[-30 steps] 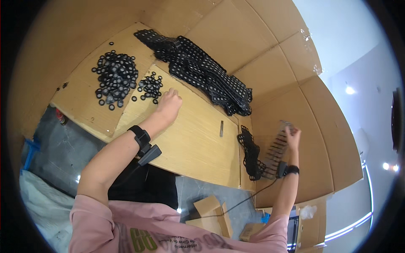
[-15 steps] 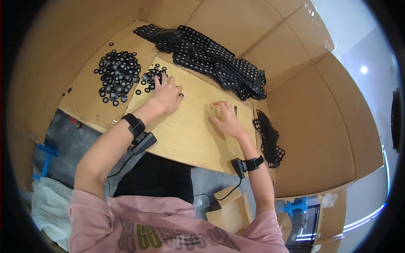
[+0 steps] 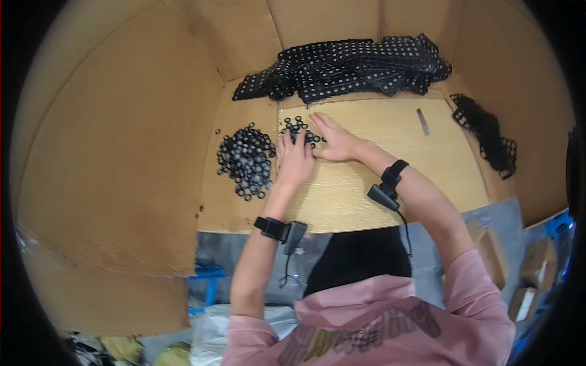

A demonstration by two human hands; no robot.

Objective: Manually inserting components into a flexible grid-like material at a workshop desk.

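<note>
Touching black rings (image 3: 310,137), the left hand (image 3: 295,162) lies beside the right hand (image 3: 342,144).

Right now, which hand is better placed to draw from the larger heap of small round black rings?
Left, likely: the left hand is just beside that larger heap; the right hand is farther off, right of the smaller cluster of black rings.
</note>
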